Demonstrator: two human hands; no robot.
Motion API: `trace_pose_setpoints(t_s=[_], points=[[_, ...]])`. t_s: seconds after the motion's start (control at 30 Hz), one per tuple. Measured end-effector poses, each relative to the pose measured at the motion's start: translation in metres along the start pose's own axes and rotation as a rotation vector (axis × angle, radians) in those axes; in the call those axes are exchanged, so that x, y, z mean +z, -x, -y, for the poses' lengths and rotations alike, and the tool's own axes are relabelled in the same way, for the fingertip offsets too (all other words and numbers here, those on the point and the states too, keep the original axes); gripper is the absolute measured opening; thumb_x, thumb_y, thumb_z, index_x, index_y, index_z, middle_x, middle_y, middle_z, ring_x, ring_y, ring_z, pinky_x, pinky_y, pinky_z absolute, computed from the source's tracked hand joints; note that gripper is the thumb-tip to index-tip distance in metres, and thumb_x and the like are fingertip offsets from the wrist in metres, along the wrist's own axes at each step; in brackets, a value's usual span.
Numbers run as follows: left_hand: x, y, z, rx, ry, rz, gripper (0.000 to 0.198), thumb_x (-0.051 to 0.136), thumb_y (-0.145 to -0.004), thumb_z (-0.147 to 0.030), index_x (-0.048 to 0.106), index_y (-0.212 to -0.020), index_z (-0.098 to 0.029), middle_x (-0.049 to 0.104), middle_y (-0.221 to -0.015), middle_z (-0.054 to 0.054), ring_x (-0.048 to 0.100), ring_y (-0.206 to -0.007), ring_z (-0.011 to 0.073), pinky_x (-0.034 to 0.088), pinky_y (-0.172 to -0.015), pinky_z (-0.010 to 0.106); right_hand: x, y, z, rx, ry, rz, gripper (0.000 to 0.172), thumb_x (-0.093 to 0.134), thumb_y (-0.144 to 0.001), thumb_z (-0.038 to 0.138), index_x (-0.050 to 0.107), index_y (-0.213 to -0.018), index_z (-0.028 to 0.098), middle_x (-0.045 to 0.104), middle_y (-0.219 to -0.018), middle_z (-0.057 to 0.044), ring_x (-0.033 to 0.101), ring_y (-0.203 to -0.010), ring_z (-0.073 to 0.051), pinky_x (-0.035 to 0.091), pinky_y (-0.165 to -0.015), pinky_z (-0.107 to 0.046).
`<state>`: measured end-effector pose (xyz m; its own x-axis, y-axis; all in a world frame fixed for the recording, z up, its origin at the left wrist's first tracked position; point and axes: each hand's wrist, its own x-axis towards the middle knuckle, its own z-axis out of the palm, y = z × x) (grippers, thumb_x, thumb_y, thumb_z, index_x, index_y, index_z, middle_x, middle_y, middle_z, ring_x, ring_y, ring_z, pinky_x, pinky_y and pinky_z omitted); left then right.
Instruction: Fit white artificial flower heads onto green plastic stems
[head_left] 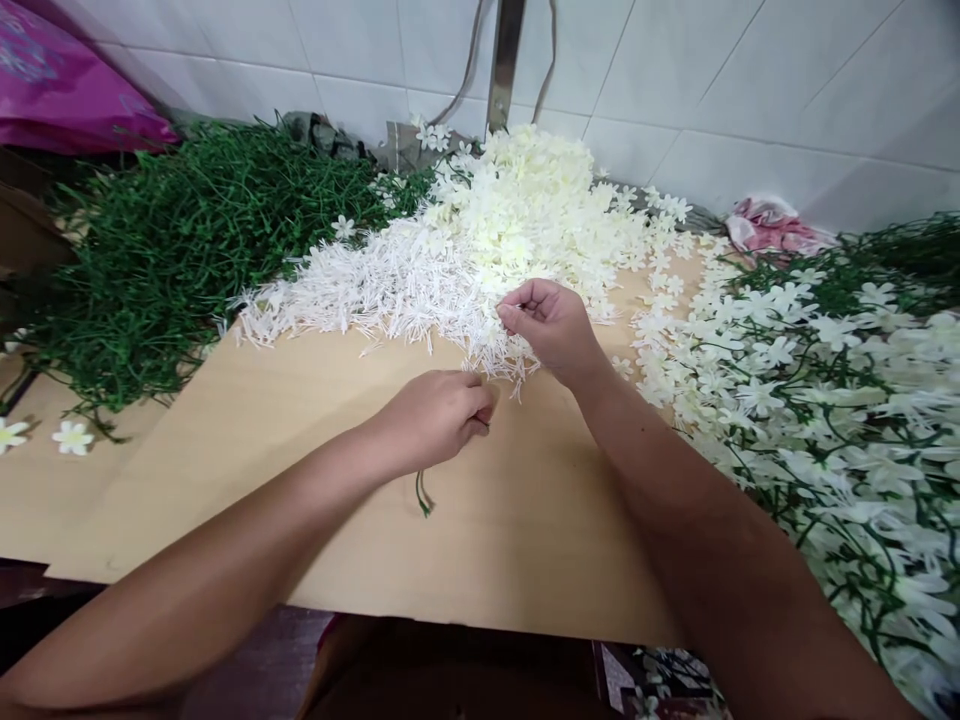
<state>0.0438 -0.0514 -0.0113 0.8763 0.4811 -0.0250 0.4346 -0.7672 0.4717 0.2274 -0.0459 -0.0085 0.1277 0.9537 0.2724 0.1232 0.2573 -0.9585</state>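
Note:
My left hand is closed above the middle of the board, and a thin green stem sticks out below it. My right hand is up and to the right, over the near edge of the white stamen pile. Its thumb and forefinger are pinched together; whatever they hold is too small to make out. Behind it rises a heap of cream petals. Green stems are piled at the left. On the right lie many white flowers on green stems.
The brown board lies beneath both hands. A pink bag is at the top left, and a red-and-white cloth is by the tiled wall. Two loose flowers lie at the far left. A metal post stands at the back.

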Motion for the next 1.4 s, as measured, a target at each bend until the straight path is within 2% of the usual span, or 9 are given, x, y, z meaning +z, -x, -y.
trace_pose_setpoints(t_s=[0.1, 0.17, 0.27, 0.33, 0.4, 0.63, 0.87, 1.13, 1.4], points=[[-0.001, -0.006, 0.010, -0.126, 0.266, -0.077, 0.008, 0.053, -0.078, -0.018, 0.061, -0.077, -0.016, 0.064, -0.078, 0.003, 0.056, -0.071, 0.0144, 0.039, -0.066, 0.027, 0.004, 0.003, -0.001, 0.048, -0.063, 0.052, 0.026, 0.075, -0.065, 0.035, 0.057, -0.069, 0.016, 0.055, -0.057, 0.004, 0.047, -0.053, -0.006, 0.040, -0.051, -0.022], [-0.007, -0.007, 0.017, -0.251, 0.555, -0.177, 0.007, 0.056, -0.076, -0.021, 0.059, -0.075, -0.015, 0.062, -0.072, 0.001, 0.054, -0.067, 0.0124, 0.040, -0.065, 0.026, 0.008, 0.005, -0.002, 0.093, -0.120, 0.085, 0.033, 0.078, -0.061, 0.041, 0.058, -0.069, 0.016, 0.055, -0.056, 0.004, 0.048, -0.053, -0.006, 0.041, -0.052, -0.022], [-0.016, -0.006, 0.022, -0.374, 0.898, -0.333, 0.015, 0.066, -0.069, -0.026, 0.058, -0.073, -0.014, 0.058, -0.065, -0.001, 0.051, -0.060, 0.0096, 0.039, -0.061, 0.024, 0.017, 0.009, -0.004, 0.152, -0.172, 0.130, 0.039, 0.080, -0.055, 0.047, 0.059, -0.068, 0.016, 0.056, -0.056, 0.004, 0.049, -0.052, -0.006, 0.041, -0.053, -0.022], [-0.020, -0.006, 0.021, -0.429, 1.023, -0.391, 0.022, 0.074, -0.062, -0.027, 0.058, -0.071, -0.013, 0.059, -0.062, -0.002, 0.050, -0.058, 0.0083, 0.038, -0.059, 0.022, 0.023, 0.012, -0.005, 0.175, -0.178, 0.149, 0.041, 0.080, -0.054, 0.049, 0.059, -0.067, 0.016, 0.056, -0.056, 0.005, 0.049, -0.052, -0.005, 0.041, -0.052, -0.022], [-0.022, -0.007, 0.021, -0.467, 1.094, -0.396, 0.025, 0.077, -0.057, -0.026, 0.058, -0.067, -0.013, 0.059, -0.059, -0.002, 0.049, -0.055, 0.0069, 0.036, -0.055, 0.021, 0.027, 0.014, -0.006, 0.187, -0.175, 0.143, 0.042, 0.080, -0.053, 0.050, 0.060, -0.067, 0.016, 0.057, -0.056, 0.005, 0.049, -0.052, -0.005, 0.040, -0.052, -0.022], [-0.017, -0.008, 0.029, -0.470, 1.226, -0.422, 0.027, 0.081, -0.053, -0.026, 0.063, -0.067, -0.011, 0.063, -0.059, -0.001, 0.050, -0.053, 0.0054, 0.034, -0.052, 0.019, 0.029, 0.014, -0.007, 0.169, -0.175, 0.088, 0.041, 0.080, -0.053, 0.050, 0.060, -0.066, 0.016, 0.058, -0.054, 0.004, 0.050, -0.051, -0.006, 0.041, -0.053, -0.022], [-0.021, -0.008, 0.026, -0.514, 1.223, -0.436, 0.020, 0.079, -0.057, -0.022, 0.064, -0.063, -0.011, 0.062, -0.056, -0.001, 0.048, -0.051, 0.0053, 0.032, -0.050, 0.020, 0.029, 0.014, -0.007, 0.105, -0.137, 0.095, 0.040, 0.078, -0.057, 0.051, 0.059, -0.066, 0.017, 0.056, -0.055, 0.004, 0.048, -0.052, -0.006, 0.040, -0.052, -0.023], [-0.020, -0.008, 0.028, -0.513, 1.179, -0.419, 0.028, 0.083, -0.050, -0.026, 0.062, -0.062, -0.012, 0.062, -0.055, -0.002, 0.046, -0.048, 0.0049, 0.029, -0.047, 0.020, 0.031, 0.019, -0.002, -0.020, 0.116, 0.096, 0.028, 0.074, -0.068, 0.040, 0.057, -0.069, 0.017, 0.055, -0.061, 0.003, 0.046, -0.055, -0.007, 0.038, -0.053, -0.024], [-0.022, -0.011, 0.026, -0.566, 1.154, -0.391, 0.031, 0.085, -0.047, -0.025, 0.061, -0.059, -0.011, 0.059, -0.050, -0.003, 0.048, -0.047, 0.0051, 0.034, -0.049, 0.020, 0.034, 0.023, -0.008, -0.030, 0.177, 0.137, 0.017, 0.067, -0.073, 0.028, 0.055, -0.070, 0.017, 0.054, -0.062, 0.003, 0.045, -0.055, -0.008, 0.037, -0.053, -0.024]])
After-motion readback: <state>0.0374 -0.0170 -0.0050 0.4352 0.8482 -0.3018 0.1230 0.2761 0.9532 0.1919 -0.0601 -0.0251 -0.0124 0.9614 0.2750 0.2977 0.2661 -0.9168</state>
